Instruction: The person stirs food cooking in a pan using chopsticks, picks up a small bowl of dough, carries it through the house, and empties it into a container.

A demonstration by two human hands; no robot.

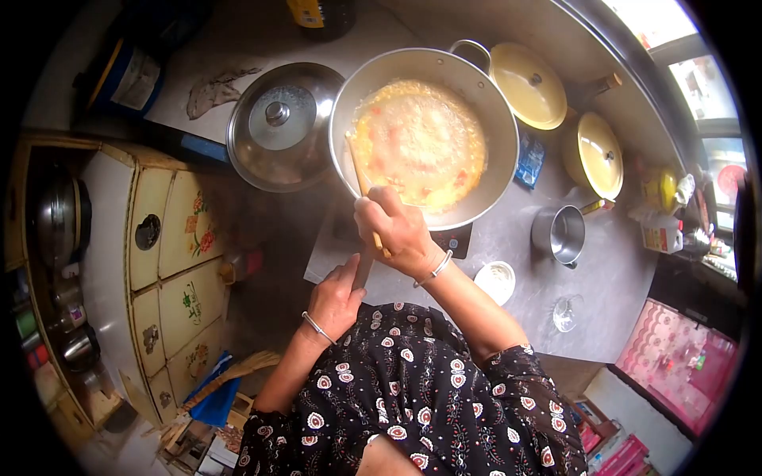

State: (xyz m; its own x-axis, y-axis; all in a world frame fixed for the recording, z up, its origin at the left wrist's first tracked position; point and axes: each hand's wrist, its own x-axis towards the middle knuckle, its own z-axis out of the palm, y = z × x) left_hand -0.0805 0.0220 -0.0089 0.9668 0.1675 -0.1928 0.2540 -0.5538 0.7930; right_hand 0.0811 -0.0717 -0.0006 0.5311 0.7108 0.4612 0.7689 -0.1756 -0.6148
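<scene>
A deep metal wok (502, 170) with a loop handle at its far side holds a bubbling yellowish soup (421, 143) with small red pieces. My right hand (397, 230) is closed around wooden chopsticks (359, 168); their tips reach against the wok's inner left side. Lower down, my left hand (335, 297) grips the wok's long handle (363, 270). The wok sits over a dark cooker (456, 241), mostly hidden beneath it. Both wrists wear metal bangles.
Left of the wok lies a metal lid (276, 147) with a knob. Two yellowish lids (528, 87) lean at the right wall. A small saucepan (558, 234), a white bowl (495, 282), a blue packet (530, 161) and a clear glass dish (565, 314) stand on the counter. A cabinet (186, 230) is at left.
</scene>
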